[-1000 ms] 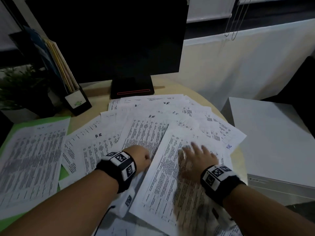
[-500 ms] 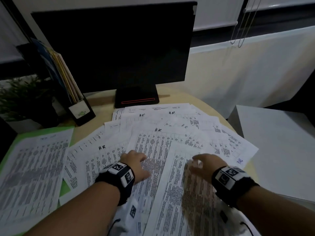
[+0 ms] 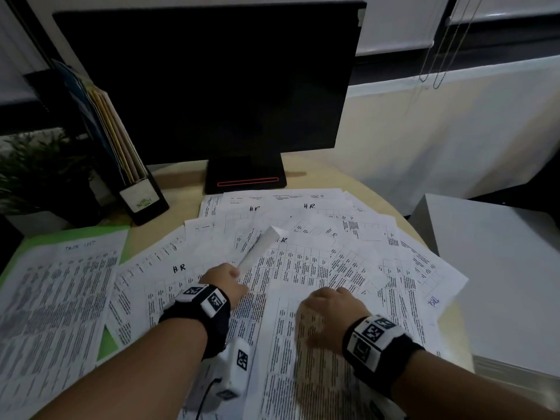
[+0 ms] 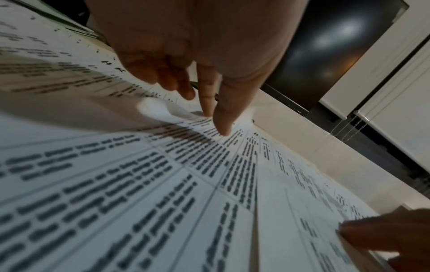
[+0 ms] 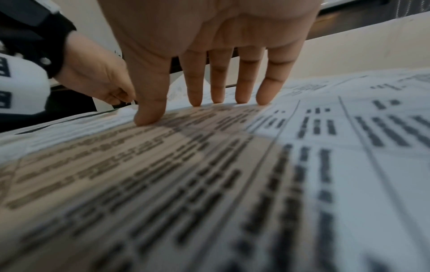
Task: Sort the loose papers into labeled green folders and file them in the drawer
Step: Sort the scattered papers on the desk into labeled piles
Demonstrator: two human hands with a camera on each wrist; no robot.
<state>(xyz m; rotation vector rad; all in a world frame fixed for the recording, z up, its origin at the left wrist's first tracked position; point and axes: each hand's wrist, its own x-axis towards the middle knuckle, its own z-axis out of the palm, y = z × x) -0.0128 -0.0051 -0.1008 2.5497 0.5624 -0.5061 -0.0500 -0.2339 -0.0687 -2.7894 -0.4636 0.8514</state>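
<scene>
Loose papers [image 3: 306, 268] lie fanned and overlapping across the round tabletop [image 3: 178, 213], several marked "H.R" by hand at the top and one marked in blue ink near the right edge. The left hand [image 3: 225, 280] pinches the edge of one sheet [image 3: 260, 248] near the middle of the spread, and that sheet stands lifted and curled above the others. The right hand [image 3: 330, 310] is released, its straight fingers [image 5: 195, 92] and thumb pressing flat on the nearest sheet [image 3: 303, 359]. A green folder [image 3: 75, 234] lies open at the left edge of the tabletop with a printed page [image 3: 51, 313] on it. Behind the papers stands a dark monitor [image 3: 209, 86] on a black base with a red line. Left of it a black file holder [image 3: 142, 195] holds upright folders, and a plant [image 3: 39, 165] stands beside that. A white cabinet [image 3: 500, 268] sits just beside the tabletop on the right.
</scene>
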